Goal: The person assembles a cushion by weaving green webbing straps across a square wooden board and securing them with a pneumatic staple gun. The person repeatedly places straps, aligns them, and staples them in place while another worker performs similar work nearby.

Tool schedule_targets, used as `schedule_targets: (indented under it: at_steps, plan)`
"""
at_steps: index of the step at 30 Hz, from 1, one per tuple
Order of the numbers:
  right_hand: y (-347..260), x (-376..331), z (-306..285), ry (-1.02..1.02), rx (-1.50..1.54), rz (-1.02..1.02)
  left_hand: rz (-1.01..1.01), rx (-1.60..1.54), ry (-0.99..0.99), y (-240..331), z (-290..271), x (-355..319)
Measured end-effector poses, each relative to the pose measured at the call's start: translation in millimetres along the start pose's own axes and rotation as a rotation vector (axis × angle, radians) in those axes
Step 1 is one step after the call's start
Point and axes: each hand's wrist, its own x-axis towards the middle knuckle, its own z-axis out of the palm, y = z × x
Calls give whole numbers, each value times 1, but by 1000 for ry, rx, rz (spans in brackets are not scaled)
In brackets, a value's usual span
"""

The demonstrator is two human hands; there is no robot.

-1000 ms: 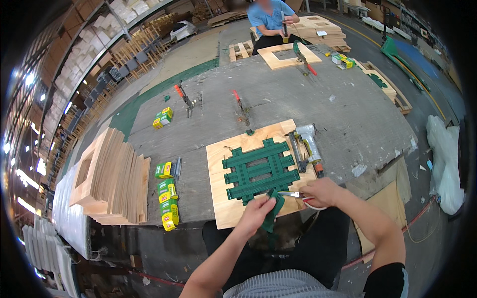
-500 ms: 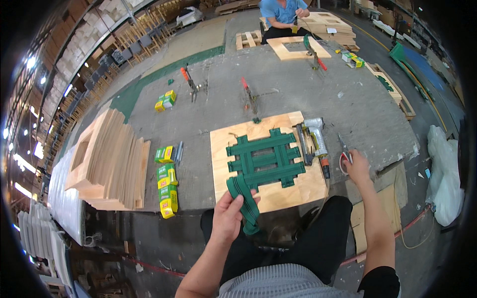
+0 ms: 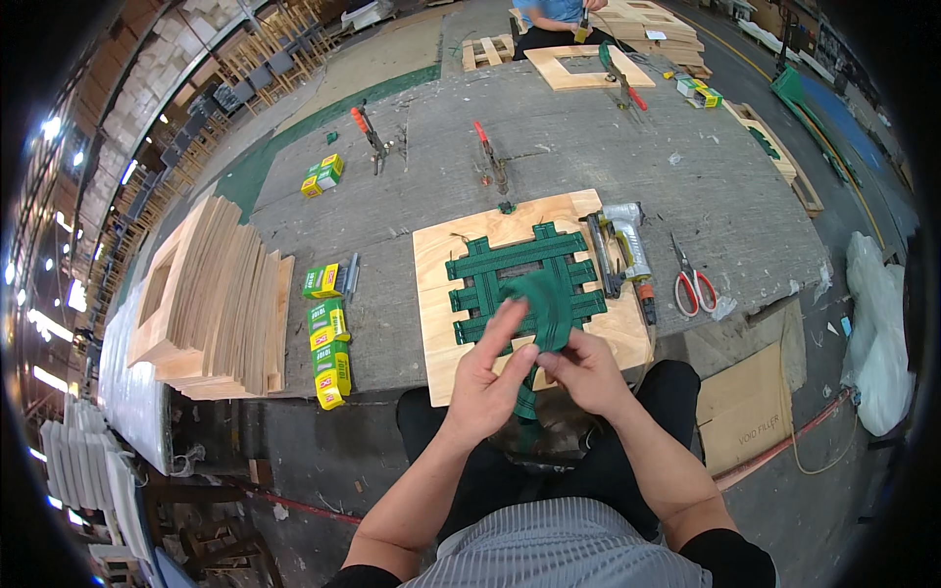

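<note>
A loose green webbing strap (image 3: pixel 555 312) loops up in front of me, its tail hanging past the board's near edge. My right hand (image 3: pixel 591 374) is closed on it, thumb and fingers pinching the lower part. My left hand (image 3: pixel 492 380) is on the same strap from the other side, thumb against it; its fingertips are smeared by motion. Beneath lies a square wooden board (image 3: pixel 438 365) with green straps (image 3: pixel 495 257) woven crosswise over its middle opening. A staple gun (image 3: pixel 627 245) rests on the board's right edge. Red-handled scissors (image 3: pixel 695 292) lie on the table to the right.
Wooden frames (image 3: pixel 211 304) are stacked at the left. Yellow-and-green boxes (image 3: pixel 328 348) stand beside them. Clamps with red handles (image 3: pixel 489 157) rise from the grey table (image 3: pixel 412 176). Across it another person (image 3: pixel 551 20) sits by a wooden frame (image 3: pixel 564 78).
My right hand has let go of the scissors, now lying on the table, and has come over to the strap. My left hand has moved up and right, raising the strap into a loop.
</note>
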Motion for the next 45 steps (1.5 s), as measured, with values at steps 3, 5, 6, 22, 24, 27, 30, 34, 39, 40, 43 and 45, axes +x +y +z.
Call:
schedule_targets:
  at_steps: [3,5,6,22,24,27,30,34,39,40,43,45]
  plan:
    - [-10,2,-4,48,134,-11,-160,-8,113,-21,-10,-21]
    - [-12,-1,-5,62,207,-15,-416,-54,100,-40,1,-47]
    - [-13,-3,-4,63,229,-12,-481,-214,115,-44,12,-56]
    - [62,-91,-47,356,355,471,-449,-610,74,-2,3,-42]
    - [64,-97,-17,192,444,599,-451,-485,8,-10,15,-55]
    - [46,-77,13,181,558,473,-399,-282,-66,-27,37,-85]
    - [36,-54,5,196,527,394,-441,-191,-81,-30,51,-109]
    - [29,-45,6,134,467,302,-459,-457,78,-38,53,-125]
    - [25,-64,15,20,230,239,-753,-803,-30,-59,21,-123]
    - [28,-69,14,1,167,243,-724,-832,-30,-61,19,-118]
    - [24,-73,14,31,105,196,-697,-807,-173,-60,7,-100]
    - [26,-73,7,63,40,130,-734,-737,-309,-64,3,-89]
